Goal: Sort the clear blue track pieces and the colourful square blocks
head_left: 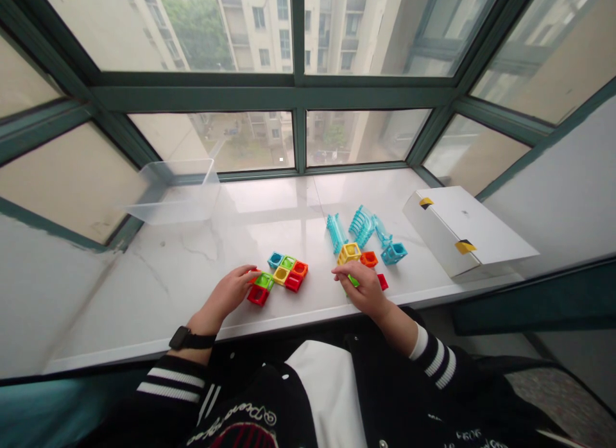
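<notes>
My left hand [234, 291] is at the left end of a group of small see-through cube blocks, its fingers closed about an orange cube block that it mostly covers. Beside those fingers are a green block [264, 281] and a red block [258, 296]. Touching these on the right is a cluster with a blue block [275, 260], a yellow block [281, 276] and several more in green, orange and red. My right hand [364, 287] hovers over loose blocks with its fingers apart, partly hiding a green one [353, 281] and a red one [383, 282].
Beyond my right hand lie a taller yellow block [349, 252], an orange block [369, 259], a blue cube [394, 253] and blue track pieces [362, 223]. A clear plastic bin [178, 207] stands back left. At right is a white box [474, 226]. Windows border the white ledge [192, 268].
</notes>
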Available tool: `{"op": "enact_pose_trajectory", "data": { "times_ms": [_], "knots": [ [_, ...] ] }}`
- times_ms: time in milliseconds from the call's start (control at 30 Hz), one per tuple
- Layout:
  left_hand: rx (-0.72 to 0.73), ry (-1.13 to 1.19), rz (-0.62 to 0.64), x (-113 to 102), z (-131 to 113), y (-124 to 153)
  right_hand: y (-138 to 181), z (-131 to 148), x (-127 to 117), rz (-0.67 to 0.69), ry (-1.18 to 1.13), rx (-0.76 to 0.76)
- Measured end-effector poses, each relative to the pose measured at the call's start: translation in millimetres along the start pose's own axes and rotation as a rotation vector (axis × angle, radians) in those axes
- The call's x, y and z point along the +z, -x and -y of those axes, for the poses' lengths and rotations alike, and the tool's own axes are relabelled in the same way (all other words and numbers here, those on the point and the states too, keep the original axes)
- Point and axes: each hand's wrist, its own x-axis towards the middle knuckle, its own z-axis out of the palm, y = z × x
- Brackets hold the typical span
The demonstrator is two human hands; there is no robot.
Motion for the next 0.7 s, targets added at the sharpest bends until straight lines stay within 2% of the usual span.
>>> {"op": "enact_pose_trajectory", "data": {
  "times_ms": [167,367,567,700],
  "knots": [
    [0.008,0.002,0.001,4.6,-0.1,5.6,-0.1,2.6,3.6,-0.003,-0.005,-0.012],
    [0.005,0.005,-0.063,7.2,6.3,7.5,3.5,0.2,9.0,0.012,-0.020,-0.008],
    [0.013,-0.052,-0.055,2.1,11.9,14.9,4.8,-2.7,12.4,0.040,-0.039,-0.007],
    [-0.034,-0.076,-0.181,-8.3,8.3,20.1,3.6,-1.4,13.0,0.063,-0.042,-0.009]
  ]
}}
